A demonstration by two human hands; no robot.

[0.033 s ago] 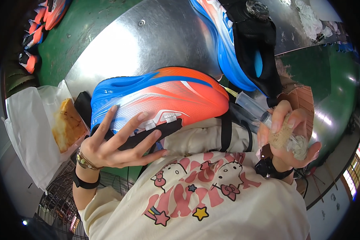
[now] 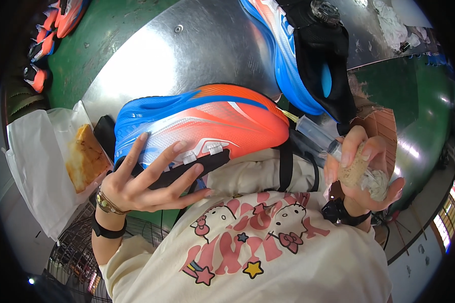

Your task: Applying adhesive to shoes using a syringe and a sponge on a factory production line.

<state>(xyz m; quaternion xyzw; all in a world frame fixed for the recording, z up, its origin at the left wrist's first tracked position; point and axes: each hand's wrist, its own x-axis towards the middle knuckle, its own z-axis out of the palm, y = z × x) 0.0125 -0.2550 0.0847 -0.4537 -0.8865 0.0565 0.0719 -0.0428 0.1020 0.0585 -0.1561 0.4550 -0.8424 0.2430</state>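
The left hand (image 2: 146, 182) is spread wide, fingers fanned flat against the side and black heel of the blue-and-orange running shoe (image 2: 202, 123), steadying it against the person's chest. The right hand (image 2: 361, 171), just right of that shoe's toe, is curled tight round a clear plastic syringe (image 2: 313, 132) and a crumpled tan rag (image 2: 356, 171); the syringe's tip points at the toe. The shoe lies sideways on a shiny steel worktable (image 2: 207, 45). A second blue shoe (image 2: 308, 60) lies beyond it, a white plastic bag (image 2: 40, 161) to its left.
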